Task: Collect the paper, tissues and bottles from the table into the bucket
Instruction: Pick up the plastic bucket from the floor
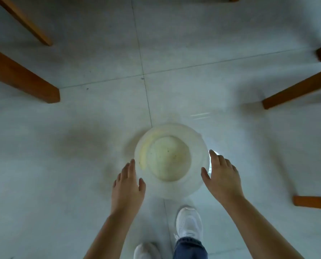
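Note:
A white plastic bucket (197, 146) stands on the tiled floor below me, seen from straight above, with nothing visible inside it. My left hand (128, 186) is at the bucket's left side, fingers spread, close to the rim. On the bucket's right side is my right hand (221, 174), also with fingers apart, near or touching the wall. Neither hand holds anything. No paper, tissues, bottles or table top are in view.
Wooden furniture legs stand around: two at the left (25, 79), two at the right (296, 90), one low at the right (313, 202). My white shoes (188, 223) are just behind the bucket on the pale tiled floor (81, 128).

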Motion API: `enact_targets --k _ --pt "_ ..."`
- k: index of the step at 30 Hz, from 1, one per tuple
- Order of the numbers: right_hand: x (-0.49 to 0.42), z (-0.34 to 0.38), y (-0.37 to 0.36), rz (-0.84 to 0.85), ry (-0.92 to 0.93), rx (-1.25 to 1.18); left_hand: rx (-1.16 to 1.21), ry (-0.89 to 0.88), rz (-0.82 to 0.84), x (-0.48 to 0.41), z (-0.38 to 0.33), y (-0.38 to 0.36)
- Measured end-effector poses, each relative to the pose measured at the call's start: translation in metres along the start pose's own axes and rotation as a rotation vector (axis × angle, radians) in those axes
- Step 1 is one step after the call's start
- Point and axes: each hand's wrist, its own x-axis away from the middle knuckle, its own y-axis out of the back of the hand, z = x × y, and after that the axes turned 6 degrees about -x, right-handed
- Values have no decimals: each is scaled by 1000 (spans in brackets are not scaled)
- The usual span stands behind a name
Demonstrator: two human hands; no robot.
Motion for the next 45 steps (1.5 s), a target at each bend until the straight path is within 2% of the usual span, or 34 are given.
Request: enact_targets --k 5,10,15,22,28,32,41,45 --pt "-8 -9 -20 50 -49 -175 304 248 26 -24 3 -21" --pt "-13 -15 -27 86 -91 -415 510 288 14 -38 1 -30" --pt "-9 -15 -18 119 -137 -550 576 341 22 -37 -8 -18" --pt "28 -1 53 47 -168 -657 697 368 -50 2 -23 49" --pt "80 31 149 -38 -157 -742 1165 531 -43 50 -52 149" --pt "115 59 224 -118 -159 -838 1267 494 -25 86 -70 232" --pt "179 128 385 -279 -59 -1003 1307 212 -52 151 -110 411" --pt "212 161 448 -352 48 -1046 1310 93 -93 181 -112 472"
